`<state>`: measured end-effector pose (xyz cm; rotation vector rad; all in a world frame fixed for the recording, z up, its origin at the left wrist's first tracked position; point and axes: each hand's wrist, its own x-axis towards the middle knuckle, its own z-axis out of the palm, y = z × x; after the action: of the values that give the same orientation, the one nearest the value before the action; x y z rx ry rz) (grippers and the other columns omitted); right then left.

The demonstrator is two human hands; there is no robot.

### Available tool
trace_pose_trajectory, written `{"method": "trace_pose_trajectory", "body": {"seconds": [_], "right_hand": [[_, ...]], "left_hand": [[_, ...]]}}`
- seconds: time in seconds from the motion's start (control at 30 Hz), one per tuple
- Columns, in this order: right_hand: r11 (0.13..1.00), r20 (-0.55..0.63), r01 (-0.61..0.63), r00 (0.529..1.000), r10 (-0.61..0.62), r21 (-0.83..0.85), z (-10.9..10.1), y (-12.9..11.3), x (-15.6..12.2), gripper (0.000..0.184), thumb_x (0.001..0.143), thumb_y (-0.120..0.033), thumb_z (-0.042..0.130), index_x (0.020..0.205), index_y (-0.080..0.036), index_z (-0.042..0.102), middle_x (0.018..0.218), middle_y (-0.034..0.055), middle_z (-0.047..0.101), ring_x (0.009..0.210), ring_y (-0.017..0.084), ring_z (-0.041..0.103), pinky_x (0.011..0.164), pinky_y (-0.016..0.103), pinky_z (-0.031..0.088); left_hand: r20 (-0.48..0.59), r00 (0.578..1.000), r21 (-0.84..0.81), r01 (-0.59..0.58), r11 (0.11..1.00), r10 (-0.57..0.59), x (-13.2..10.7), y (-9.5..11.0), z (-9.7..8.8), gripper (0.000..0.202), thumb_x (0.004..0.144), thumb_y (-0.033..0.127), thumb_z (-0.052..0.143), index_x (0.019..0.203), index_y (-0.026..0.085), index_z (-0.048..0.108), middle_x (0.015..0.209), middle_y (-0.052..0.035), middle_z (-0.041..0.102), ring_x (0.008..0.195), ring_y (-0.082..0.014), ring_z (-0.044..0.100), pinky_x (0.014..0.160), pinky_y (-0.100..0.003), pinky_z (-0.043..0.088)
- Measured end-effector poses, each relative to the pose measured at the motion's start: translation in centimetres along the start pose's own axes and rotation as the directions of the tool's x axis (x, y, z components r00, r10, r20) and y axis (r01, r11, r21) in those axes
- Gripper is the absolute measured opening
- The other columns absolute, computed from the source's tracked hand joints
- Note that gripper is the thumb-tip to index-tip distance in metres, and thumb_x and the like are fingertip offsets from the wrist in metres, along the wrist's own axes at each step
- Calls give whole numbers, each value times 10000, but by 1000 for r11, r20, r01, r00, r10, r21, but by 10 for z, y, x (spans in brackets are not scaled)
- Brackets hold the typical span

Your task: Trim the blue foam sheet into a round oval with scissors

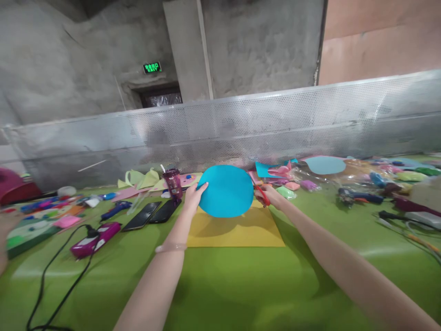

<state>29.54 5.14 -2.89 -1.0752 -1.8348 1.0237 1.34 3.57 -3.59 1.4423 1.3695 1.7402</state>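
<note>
My left hand pinches the left edge of a rounded blue foam sheet and holds it upright above the table. At the sheet's right edge my right hand is closed round red-handled scissors. Under both hands a yellow sheet lies flat on the green table cover. A thin bracelet sits on my left wrist.
Two dark phones, a purple bottle and a magenta glue gun with a black cord lie to the left. Coloured foam scraps, clay pieces and tools crowd the right side. A perforated metal barrier runs along the table's far edge.
</note>
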Motion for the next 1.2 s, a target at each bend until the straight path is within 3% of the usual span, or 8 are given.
{"method": "trace_pose_trajectory", "body": {"seconds": [1.2], "right_hand": [[999, 35, 37, 999, -37, 20, 2, -9, -10, 242, 657, -220, 466, 433, -178, 382, 343, -22, 415, 311, 71, 361, 331, 199, 335]], "left_hand": [[-27, 1000, 26, -2, 1000, 2, 2, -2, 0, 533, 578, 571, 629, 929, 171, 657, 877, -69, 674, 798, -239, 604, 697, -313, 453]]}}
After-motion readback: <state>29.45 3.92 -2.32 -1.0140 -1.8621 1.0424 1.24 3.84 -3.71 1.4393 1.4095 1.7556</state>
